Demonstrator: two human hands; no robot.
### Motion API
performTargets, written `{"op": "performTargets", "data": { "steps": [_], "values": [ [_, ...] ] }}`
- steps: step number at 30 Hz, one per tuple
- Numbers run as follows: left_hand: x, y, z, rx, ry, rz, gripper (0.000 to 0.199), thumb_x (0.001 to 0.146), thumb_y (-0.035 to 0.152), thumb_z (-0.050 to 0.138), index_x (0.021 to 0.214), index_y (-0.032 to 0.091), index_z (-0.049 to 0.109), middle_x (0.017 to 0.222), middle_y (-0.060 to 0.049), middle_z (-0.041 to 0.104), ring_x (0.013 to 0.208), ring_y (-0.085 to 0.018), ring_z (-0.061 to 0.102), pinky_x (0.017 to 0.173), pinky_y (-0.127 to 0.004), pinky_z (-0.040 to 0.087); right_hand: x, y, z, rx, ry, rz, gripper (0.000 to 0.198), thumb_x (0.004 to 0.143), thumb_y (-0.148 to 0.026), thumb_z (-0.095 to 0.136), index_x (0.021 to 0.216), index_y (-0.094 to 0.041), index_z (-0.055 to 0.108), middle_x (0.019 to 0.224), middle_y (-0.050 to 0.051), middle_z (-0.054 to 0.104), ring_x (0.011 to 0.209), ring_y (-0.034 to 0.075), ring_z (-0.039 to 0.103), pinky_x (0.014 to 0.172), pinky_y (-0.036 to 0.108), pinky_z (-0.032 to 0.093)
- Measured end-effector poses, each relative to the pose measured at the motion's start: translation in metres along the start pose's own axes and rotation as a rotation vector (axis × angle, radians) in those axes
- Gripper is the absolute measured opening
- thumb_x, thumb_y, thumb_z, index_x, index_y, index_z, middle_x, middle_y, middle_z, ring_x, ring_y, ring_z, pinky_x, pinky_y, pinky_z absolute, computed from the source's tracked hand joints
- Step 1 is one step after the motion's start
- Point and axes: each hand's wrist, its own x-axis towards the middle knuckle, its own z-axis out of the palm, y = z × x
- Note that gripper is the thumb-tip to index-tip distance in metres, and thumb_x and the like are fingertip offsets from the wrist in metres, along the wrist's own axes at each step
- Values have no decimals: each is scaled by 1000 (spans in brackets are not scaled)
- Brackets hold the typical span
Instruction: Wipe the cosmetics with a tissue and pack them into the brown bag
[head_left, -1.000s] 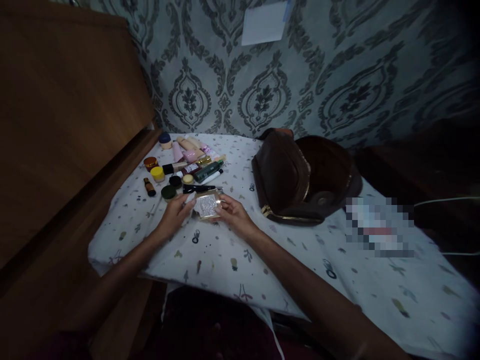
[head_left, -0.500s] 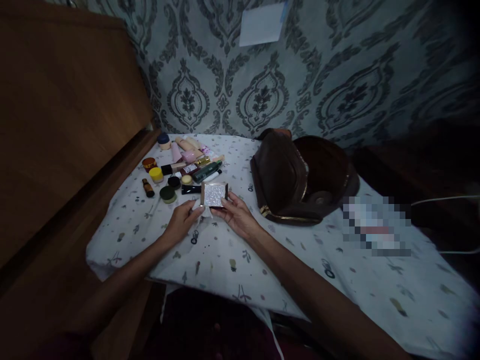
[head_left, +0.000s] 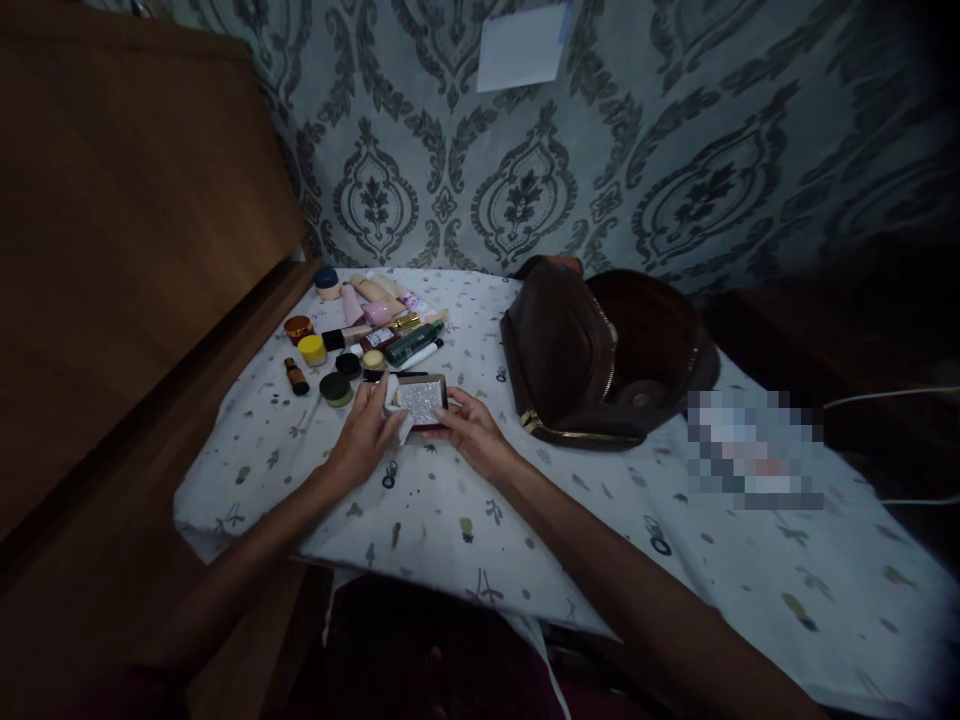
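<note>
Low over the table, my right hand [head_left: 474, 430] grips a flat rectangular case [head_left: 422, 401] with a glittering silver top and a darker rim, its thumb on the right side. My left hand [head_left: 363, 432] is closed on a white wipe or cloth [head_left: 392, 394], pressed to the case's left edge. Just beyond the case lie a dark green round jar [head_left: 336, 389], a black round lid or jar [head_left: 348, 364], a small cream-coloured pot [head_left: 373, 359], a dark green tube [head_left: 415, 343] and a white pen-like tube [head_left: 420, 354]. A black tube there is mostly hidden behind the case.
More bottles and jars stand at the back left, among them a yellow-lidded jar [head_left: 312, 349] and a small brown bottle [head_left: 295, 376]. An open brown bag [head_left: 562, 350] rests to the right. A wooden cabinet [head_left: 142, 180] borders the table's left side.
The case has come slightly nearer and tilted, covering more of the black tube. My left hand has brought the white cloth up onto the case's left edge.
</note>
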Motion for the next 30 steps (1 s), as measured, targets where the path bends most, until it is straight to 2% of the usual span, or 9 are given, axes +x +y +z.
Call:
{"op": "performTargets", "data": {
  "steps": [4,7,9,11,17,21,23,27,30],
  "values": [
    [-7,-2,6,33,-60,68,65,98,40,53,155,24,26,120,-11,50,110,-26,56,94,-41,51,2,0,-2,74,47,2,40,68,-32,87,100,-22,65,90,1,76,75,16,72,65,27,61],
    [-10,-3,8,63,-65,110,68,98,40,52,156,24,22,124,-13,49,112,-27,56,93,-42,52,1,-3,-1,123,59,27,54,69,-28,86,116,-28,59,96,-2,75,74,15,73,66,28,61],
    [-10,-4,8,55,-51,114,62,99,39,49,155,24,26,121,-12,51,110,-26,57,93,-41,52,-1,-6,0,119,32,55,64,71,-27,85,126,-32,53,99,-2,74,74,15,73,66,28,60],
    [-9,-4,6,15,-39,117,53,101,39,46,151,23,36,116,-10,54,107,-24,58,93,-40,52,-2,-9,2,101,-1,70,63,71,-27,85,125,-31,53,99,-1,73,73,16,72,64,28,59],
    [-3,0,-3,-139,25,99,40,102,41,44,132,20,59,105,-8,61,98,-21,60,89,-36,52,-1,-10,2,143,39,34,35,70,-33,86,96,-24,64,79,-4,69,67,10,65,64,23,55],
    [0,3,-7,-221,68,67,35,101,41,46,119,19,67,102,-7,64,96,-21,61,87,-35,50,0,-9,0,117,50,36,34,65,-30,90,86,-22,64,81,-4,70,65,8,63,62,20,55],
    [3,4,-7,-249,91,54,36,101,41,47,120,18,68,101,-7,64,96,-21,61,87,-35,50,-1,-8,1,110,29,65,40,62,-27,91,92,-22,65,83,-4,71,65,8,63,60,19,55],
    [7,7,-6,-231,166,35,38,101,42,47,123,19,68,106,-8,63,102,-22,60,93,-37,48,-3,-9,4,114,-75,152,61,62,-22,90,115,-25,62,91,-2,72,67,9,66,58,18,57],
    [7,10,-3,-211,145,15,42,101,45,44,130,22,64,107,-7,59,104,-22,59,95,-39,48,-4,-9,6,122,-106,170,71,66,-21,88,128,-28,54,98,-2,72,68,10,68,59,19,59]
  ]
}}
